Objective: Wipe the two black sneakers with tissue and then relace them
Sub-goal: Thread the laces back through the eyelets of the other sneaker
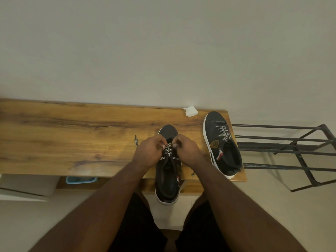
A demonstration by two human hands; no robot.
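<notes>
1. A person's left hand (149, 149) and right hand (185, 148) work over the near sneaker (168, 180), which lies toe-away across the near edge of a wooden table (72, 135), its heel overhanging toward the knees.

2. Both hands have fingers curled tight, each pinching the black-and-white lace (168, 151) at the upper eyelets; thumbs and fingertips meet at mid-tongue.

3. One loose lace end (136, 140) lies on the table left of the left hand; the other end's whereabouts cannot be told.

4. The second sneaker (222, 144) sits on the table's right end, laced through its far eyelets, near a dark metal rack (283, 150). A crumpled tissue (190, 111) rests at the far edge, suggesting wiping is done.

5. Judged step: threading the near sneaker's lace. To do it well, keep the pinch close to the tip, feed it squarely through the eyelet, then draw both sides even before the next crossing.

6. Keep the lace flat, not twisted, so the pattern matches the second sneaker.

7. Risk: the overhanging shoe may tip off; press it toward the table while pulling.
</notes>
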